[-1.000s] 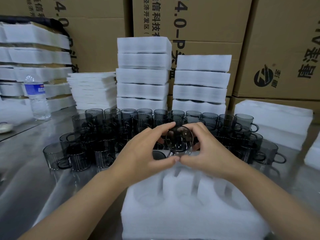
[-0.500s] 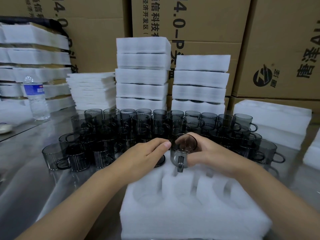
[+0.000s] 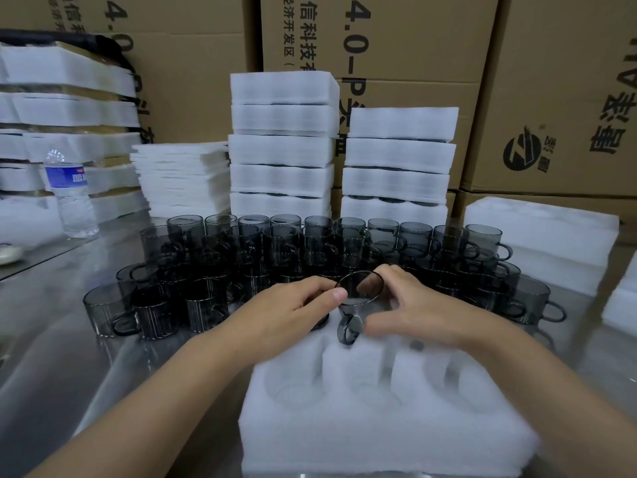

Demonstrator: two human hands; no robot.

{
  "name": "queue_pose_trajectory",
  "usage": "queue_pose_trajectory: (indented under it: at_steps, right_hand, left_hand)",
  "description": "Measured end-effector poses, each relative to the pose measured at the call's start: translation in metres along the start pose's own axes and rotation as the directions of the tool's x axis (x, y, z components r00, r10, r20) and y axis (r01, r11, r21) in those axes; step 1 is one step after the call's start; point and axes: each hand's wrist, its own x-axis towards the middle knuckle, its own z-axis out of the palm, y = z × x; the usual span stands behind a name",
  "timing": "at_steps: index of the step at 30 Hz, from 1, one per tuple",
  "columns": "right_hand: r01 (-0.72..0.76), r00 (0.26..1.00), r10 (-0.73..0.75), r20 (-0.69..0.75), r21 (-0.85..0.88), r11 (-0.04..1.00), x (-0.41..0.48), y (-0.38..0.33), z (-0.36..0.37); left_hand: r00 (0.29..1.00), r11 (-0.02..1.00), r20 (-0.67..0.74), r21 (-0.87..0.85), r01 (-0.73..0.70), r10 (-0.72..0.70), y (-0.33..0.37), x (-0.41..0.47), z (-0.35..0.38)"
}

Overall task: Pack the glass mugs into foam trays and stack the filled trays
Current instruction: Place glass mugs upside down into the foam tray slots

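The mug (image 3: 358, 294) was at the middle hole in the back row of the tray (image 3: 379, 439). Its handle (image 3: 346, 331) pointed at the person. It sat low on the foam, but I could not tell if it was all the way in. The left hand (image 3: 289, 308) pinched the rim on one side. The right hand (image 3: 420, 305) held it on the other side. So both hands were close together and clamped on the mug. The front holes had no mugs in them.

I think a few things could go wrong. If the handle missed its slot, the mug could jam and sit crooked. A hard push then might tear the soft foam or crack the glass. The other mugs (image 3: 275, 250) stood packed tight just behind the tray, so a bump from a hand could knock some over.

The tray lay on a shiny metal table (image 3: 51, 339). Behind the mugs stood two stacks (image 3: 282, 150) of filled trays, with a pile of thin sheets (image 3: 182, 177) beside them. A bottle (image 3: 70, 194) stood at the far left. Big brown boxes (image 3: 396, 46) made a wall at the back.
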Motion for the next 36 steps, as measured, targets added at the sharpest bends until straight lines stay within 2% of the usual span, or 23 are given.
queue_pose_trajectory:
  at_steps: [5, 12, 16, 21, 31, 36]
  right_hand:
    - [0.018, 0.994, -0.036, 0.106, 0.167, 0.986, -0.0042, 0.0005, -0.0074]
    - [0.006, 0.989, -0.034, 0.142, 0.196, 0.981, -0.0035, 0.0036, -0.0088]
    - [-0.051, 0.999, 0.045, 0.025, 0.357, 0.933, 0.0015, 0.0042, -0.0083]
    - [-0.073, 0.997, 0.055, 0.059, 0.357, 0.931, -0.0022, 0.0042, -0.0077]
    - [-0.023, 0.991, 0.084, -0.107, 0.481, 0.877, 0.004, 0.0073, -0.0079]
    - [-0.04, 0.994, 0.079, -0.079, 0.406, 0.913, 0.0021, 0.006, -0.0067]
  left_hand:
    - [1.0, 1.0, 0.005, 0.012, 0.007, -0.007, 0.0012, -0.0002, -0.0003]
    - [1.0, 0.999, 0.005, 0.038, 0.015, -0.015, 0.0016, -0.0004, -0.0008]
    - [1.0, 1.0, 0.011, 0.026, 0.014, -0.014, 0.0029, -0.0005, -0.0006]
    - [1.0, 1.0, 0.024, 0.023, 0.019, -0.02, 0.0034, -0.0004, -0.0011]
    - [0.999, 1.0, 0.044, 0.007, -0.015, 0.015, 0.006, -0.0017, -0.0022]
    - [0.999, 1.0, 0.041, 0.01, -0.01, 0.01, 0.0062, -0.0014, -0.0018]
